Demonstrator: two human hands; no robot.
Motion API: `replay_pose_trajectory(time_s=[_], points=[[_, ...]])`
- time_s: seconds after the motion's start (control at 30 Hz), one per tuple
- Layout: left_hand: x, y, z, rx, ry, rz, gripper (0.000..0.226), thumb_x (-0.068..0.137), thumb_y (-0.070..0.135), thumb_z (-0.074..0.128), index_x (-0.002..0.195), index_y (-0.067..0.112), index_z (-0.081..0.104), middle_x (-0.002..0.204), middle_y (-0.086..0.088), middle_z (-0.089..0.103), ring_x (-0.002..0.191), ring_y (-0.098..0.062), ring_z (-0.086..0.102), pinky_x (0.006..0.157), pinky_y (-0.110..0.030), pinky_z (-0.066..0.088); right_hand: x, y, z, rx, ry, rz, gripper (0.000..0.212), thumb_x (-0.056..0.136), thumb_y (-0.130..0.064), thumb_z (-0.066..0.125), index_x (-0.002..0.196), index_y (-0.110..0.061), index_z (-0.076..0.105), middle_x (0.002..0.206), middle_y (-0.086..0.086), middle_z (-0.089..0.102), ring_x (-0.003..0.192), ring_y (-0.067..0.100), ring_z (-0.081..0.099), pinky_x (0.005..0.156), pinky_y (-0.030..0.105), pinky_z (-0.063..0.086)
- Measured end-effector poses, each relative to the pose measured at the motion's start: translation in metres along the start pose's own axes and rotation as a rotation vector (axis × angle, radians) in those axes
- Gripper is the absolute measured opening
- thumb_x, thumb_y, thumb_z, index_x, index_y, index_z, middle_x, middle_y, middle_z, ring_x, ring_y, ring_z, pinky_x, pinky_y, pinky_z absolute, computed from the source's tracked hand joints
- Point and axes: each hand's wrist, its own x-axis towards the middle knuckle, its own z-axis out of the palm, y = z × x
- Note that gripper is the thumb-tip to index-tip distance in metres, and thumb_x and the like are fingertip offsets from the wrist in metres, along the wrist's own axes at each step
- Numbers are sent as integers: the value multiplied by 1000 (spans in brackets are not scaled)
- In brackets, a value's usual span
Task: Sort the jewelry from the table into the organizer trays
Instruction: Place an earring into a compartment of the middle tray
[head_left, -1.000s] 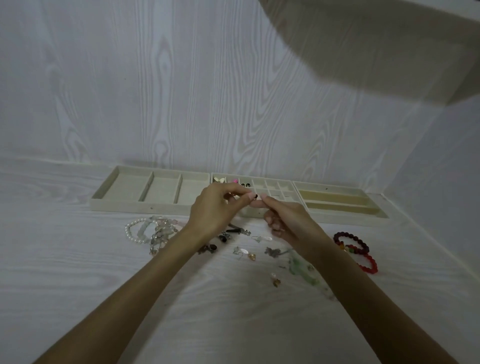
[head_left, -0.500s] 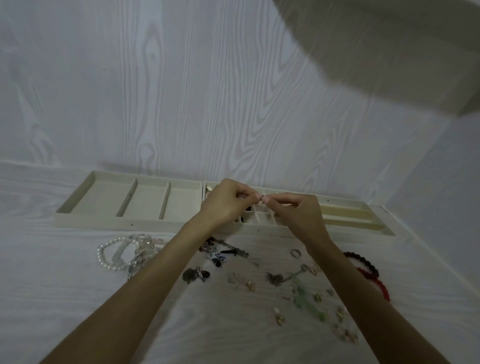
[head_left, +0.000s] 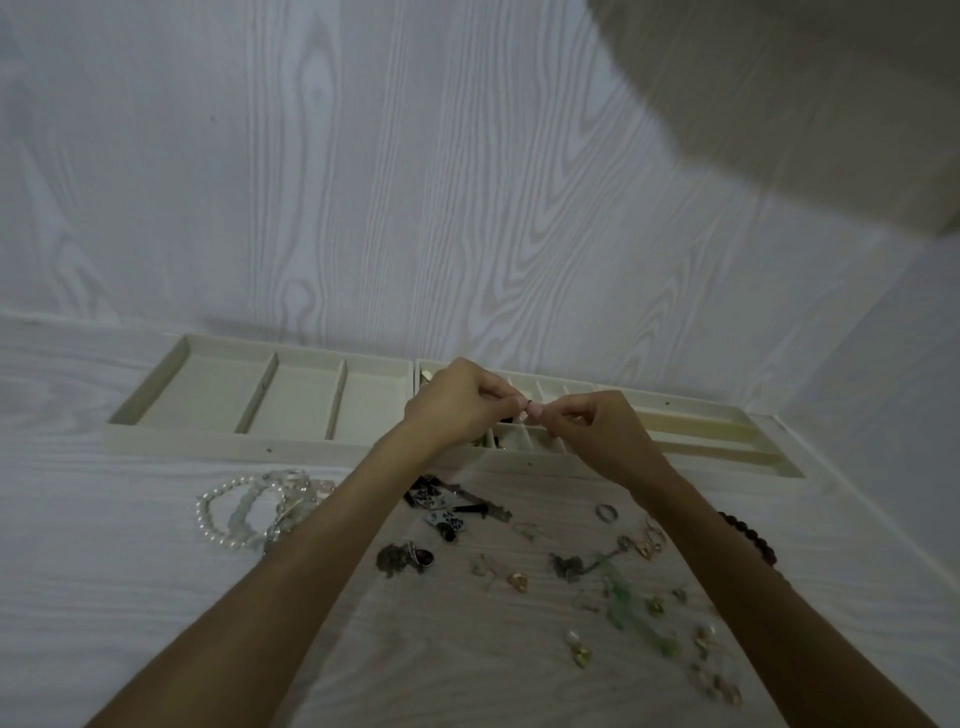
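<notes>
My left hand (head_left: 457, 402) and my right hand (head_left: 597, 431) meet fingertip to fingertip over the middle organizer tray (head_left: 524, 462), which has many small cells. Between the fingertips both hands pinch one tiny dark piece of jewelry (head_left: 530, 404), too small to name. Loose jewelry lies on the table in front of the trays: a pearl bracelet (head_left: 218, 519), dark patterned earrings (head_left: 441, 519), a ring (head_left: 606, 513), gold earrings (head_left: 647, 545) and a green necklace (head_left: 628, 608).
A three-compartment tray (head_left: 249, 441) stands at the left and a long-slot tray (head_left: 727, 441) at the right, both against the wood-grain wall. A dark red bead bracelet (head_left: 748, 535) lies partly behind my right forearm. A side wall closes the right.
The view has tilted down, showing more of the loose jewelry. Both hands have risen slightly over the middle tray, still pinching the small piece between them.
</notes>
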Motion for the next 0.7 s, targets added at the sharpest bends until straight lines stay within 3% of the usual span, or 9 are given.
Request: replay_pose_trajectory(time_s=[0.2, 0.3, 0.4, 0.5, 0.6, 0.7], points=[[1, 1, -1, -1, -9, -4, 10, 86, 32, 66, 88, 31, 76, 71, 11, 69, 53, -10, 51, 62, -29, 44, 2, 2, 0, 103, 22, 52, 17, 86, -22, 67, 94, -9, 74, 72, -1, 68, 51, -9, 55, 52, 3, 39], [2, 0, -2, 12, -17, 3, 10, 86, 32, 67, 87, 30, 76, 60, 17, 63, 51, -7, 47, 61, -28, 40, 3, 2, 0, 133, -49, 79, 18, 87, -20, 65, 97, -7, 73, 81, 5, 69, 55, -10, 55, 54, 4, 41], [2, -2, -5, 16, -86, 3, 12, 85, 27, 68, 94, 26, 76, 60, 19, 60, 55, -4, 49, 63, -26, 41, 4, -1, -4, 112, -103, 83, 17, 86, -20, 67, 95, -7, 73, 72, 0, 67, 50, -9, 53, 50, 5, 39], [4, -5, -12, 45, -145, -24, 17, 86, 22, 65, 100, 25, 74, 74, 11, 62, 68, -13, 58, 72, -33, 50, 8, -5, -11, 37, -218, 116, 8, 86, -21, 66, 88, -16, 72, 56, -11, 60, 48, -1, 49, 51, 13, 39], [6, -7, -19, 111, -82, -69, 17, 87, 26, 64, 103, 28, 72, 85, 3, 61, 77, -16, 61, 75, -30, 50, 18, -10, -16, -158, -293, 105, 9, 86, -24, 66, 79, -26, 71, 64, 4, 61, 59, 16, 49, 57, 22, 37], [6, -8, -24, 126, -20, -89, 14, 87, 28, 65, 99, 30, 72, 92, 1, 67, 68, -15, 59, 67, -27, 44, 30, -21, -16, -361, -402, 131, 6, 86, -27, 66, 81, -26, 70, 66, -5, 60, 58, 7, 50, 55, 15, 38]])
